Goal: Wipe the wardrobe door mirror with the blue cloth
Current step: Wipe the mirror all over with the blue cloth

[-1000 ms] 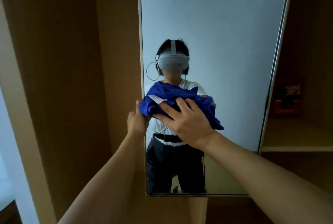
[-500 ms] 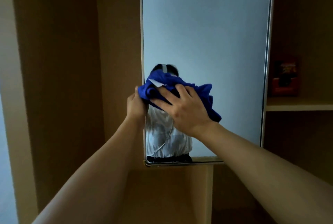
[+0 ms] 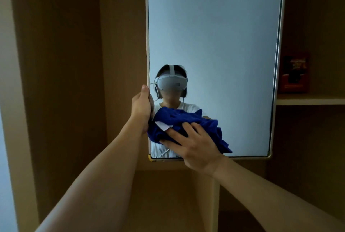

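The wardrobe door mirror point(image 3: 214, 35) is a tall framed pane straight ahead, reflecting a person in a white headset. A bunched blue cloth point(image 3: 188, 121) with a white tag lies against the glass near the lower left corner. My right hand point(image 3: 196, 147) presses the cloth onto the mirror with fingers spread over it. My left hand point(image 3: 141, 108) grips the mirror door's left edge, thumb pointing up along the frame and fingers wrapped behind it.
A wooden shelf point(image 3: 309, 101) at the right carries a red and black box point(image 3: 295, 74). Brown wardrobe panels point(image 3: 56, 82) fill the left side. Another wooden panel point(image 3: 168, 194) runs below the mirror's bottom edge.
My right hand has slid the blue cloth down the glass toward the lower left corner, uncovering the reflected headset. My left hand keeps its hold on the door edge.
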A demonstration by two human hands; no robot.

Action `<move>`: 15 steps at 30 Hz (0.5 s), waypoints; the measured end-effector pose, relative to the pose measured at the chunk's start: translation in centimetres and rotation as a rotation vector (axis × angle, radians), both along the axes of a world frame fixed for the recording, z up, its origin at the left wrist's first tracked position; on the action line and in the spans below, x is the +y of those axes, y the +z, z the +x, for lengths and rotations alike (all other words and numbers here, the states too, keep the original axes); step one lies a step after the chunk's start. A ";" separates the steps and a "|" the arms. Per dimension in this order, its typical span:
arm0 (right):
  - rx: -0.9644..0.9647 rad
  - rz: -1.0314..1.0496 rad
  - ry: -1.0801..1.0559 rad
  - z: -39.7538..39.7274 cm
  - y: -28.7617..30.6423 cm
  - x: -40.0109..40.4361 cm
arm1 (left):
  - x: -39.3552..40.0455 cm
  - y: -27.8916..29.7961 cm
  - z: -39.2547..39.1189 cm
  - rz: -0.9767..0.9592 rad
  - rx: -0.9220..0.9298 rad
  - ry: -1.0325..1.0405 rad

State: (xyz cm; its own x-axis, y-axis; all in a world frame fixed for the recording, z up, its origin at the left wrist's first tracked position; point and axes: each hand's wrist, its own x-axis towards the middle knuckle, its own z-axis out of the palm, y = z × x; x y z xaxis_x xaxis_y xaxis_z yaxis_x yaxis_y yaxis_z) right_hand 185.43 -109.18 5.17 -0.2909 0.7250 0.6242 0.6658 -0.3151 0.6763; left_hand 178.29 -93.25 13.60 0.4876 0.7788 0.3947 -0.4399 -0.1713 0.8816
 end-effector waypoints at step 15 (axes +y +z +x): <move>-0.154 -0.287 0.016 0.5 -4.6 -1.4 | 0.3 -3.5 0.5 0.109 0.115 0.180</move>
State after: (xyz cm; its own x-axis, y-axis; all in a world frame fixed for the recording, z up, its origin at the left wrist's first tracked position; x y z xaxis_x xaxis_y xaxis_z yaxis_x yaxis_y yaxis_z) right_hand 185.96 -110.56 0.59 -0.3787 0.8597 0.3427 0.5517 -0.0876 0.8294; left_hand 178.84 -92.92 10.06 0.3914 0.8129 0.4313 -0.2914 -0.3351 0.8960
